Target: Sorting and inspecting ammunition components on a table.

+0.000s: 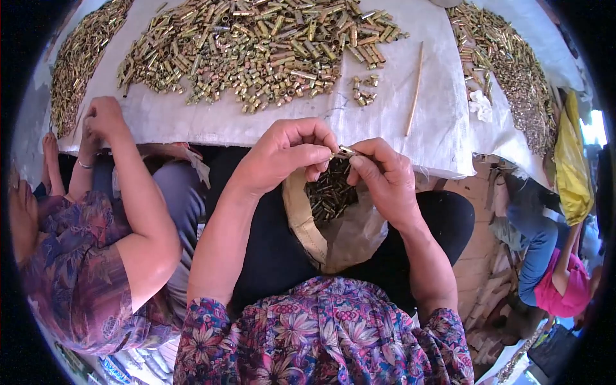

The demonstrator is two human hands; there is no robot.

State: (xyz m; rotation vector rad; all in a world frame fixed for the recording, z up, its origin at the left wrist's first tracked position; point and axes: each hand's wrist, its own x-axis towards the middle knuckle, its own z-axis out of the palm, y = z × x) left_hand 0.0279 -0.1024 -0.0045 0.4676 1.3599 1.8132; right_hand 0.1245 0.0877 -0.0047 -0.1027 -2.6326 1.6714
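- Hands meet over the lap: the left hand [282, 154] and right hand [385, 176] both pinch one small brass tube [345, 152] between fingertips, most of it hidden by the fingers.
- Below them an open bag [333, 224] holds dark tubes, its bottom out of sight.
- Table [398, 122] under white cloth carries a big heap of brass pieces [256, 45]; a thin stick [414, 88] lies near its right edge.
- A neighbour's hand [106, 119] rests at the near left edge, its grip unclear.
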